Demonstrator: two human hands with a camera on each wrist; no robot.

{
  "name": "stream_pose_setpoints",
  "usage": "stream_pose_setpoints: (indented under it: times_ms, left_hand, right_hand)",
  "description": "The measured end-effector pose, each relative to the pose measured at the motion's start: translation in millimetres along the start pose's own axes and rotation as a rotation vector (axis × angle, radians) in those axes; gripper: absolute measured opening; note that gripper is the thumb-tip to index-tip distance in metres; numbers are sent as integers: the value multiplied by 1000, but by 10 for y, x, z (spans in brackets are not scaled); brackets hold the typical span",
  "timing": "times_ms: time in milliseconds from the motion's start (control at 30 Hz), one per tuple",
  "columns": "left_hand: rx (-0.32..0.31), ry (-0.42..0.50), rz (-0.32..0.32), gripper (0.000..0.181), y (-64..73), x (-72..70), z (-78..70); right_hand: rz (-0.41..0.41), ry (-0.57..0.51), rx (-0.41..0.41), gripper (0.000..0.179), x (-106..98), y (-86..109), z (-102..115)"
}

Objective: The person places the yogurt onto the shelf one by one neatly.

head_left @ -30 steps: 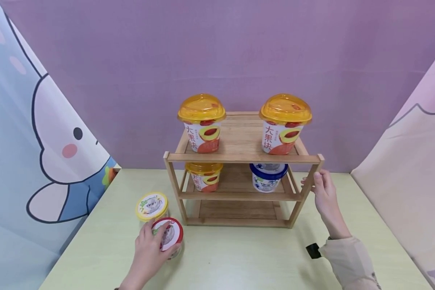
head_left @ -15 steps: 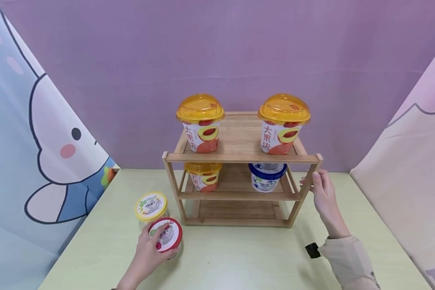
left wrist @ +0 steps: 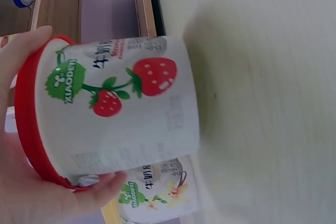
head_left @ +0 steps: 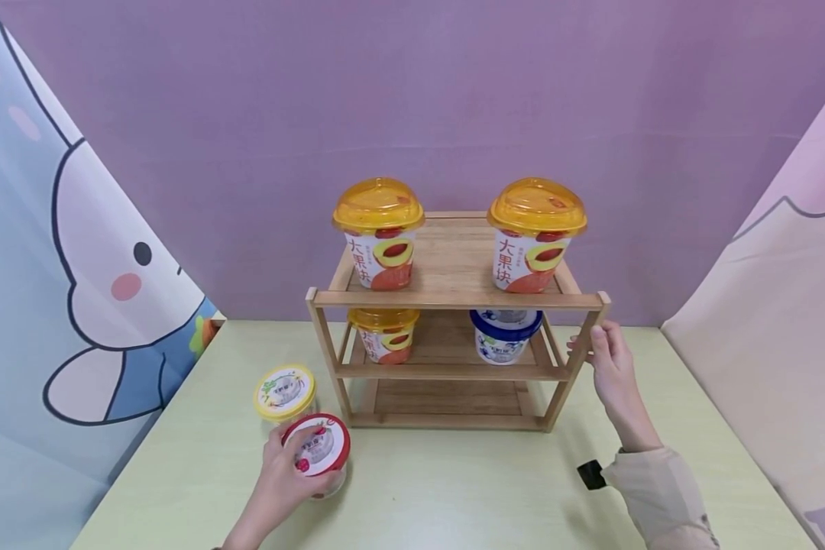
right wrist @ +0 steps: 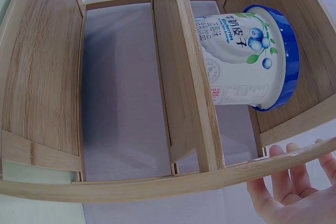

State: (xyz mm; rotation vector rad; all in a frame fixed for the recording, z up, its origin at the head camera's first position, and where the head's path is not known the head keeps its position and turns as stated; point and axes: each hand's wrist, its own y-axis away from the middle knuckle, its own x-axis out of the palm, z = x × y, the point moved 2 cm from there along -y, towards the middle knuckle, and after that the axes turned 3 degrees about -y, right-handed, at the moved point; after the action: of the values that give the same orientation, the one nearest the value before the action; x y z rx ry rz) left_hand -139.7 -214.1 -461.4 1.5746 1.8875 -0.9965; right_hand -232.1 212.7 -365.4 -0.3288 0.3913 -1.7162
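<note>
The red-lidded cup (head_left: 332,452) sits within the left hand (head_left: 278,481), whose thumb and fingers grip it around the lid. Its strawberry print faces the left wrist camera. Whether its base touches the table (head_left: 454,496) or hangs just above it, I cannot tell.

Just beyond the left hand's fingers stands a yellow-lidded cup (head_left: 285,393), so near the gripped one that contact cannot be ruled out.

Forward of and between the two hands is a wooden rack (head_left: 454,301). The right hand (head_left: 616,374) holds its right-hand upright, the fingers curled behind the wood. Inward from that hand, on the middle shelf, is a blue-lidded cup (head_left: 503,347); on the same shelf, toward the left hand's side, stands an orange-lidded cup (head_left: 385,344). Two more of that kind stand on the top shelf, one (head_left: 381,248) toward the left hand's side, the other (head_left: 531,248) toward the right's.

The step in hand looks like handling the red-lidded cup with the left hand while the right steadies the frame. As I judge it, the next move calls for a firm, level hold that clears the yellow-lidded neighbour, with the right hand giving the rack steady support.
</note>
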Motion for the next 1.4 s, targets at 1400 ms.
stream_pose_setpoints:
  times_ms: [1400]
  left_hand:
    - [334,172,239,71,-211,667,-1155]
  right_hand:
    - [-5,61,7,12,-29,-14,-39]
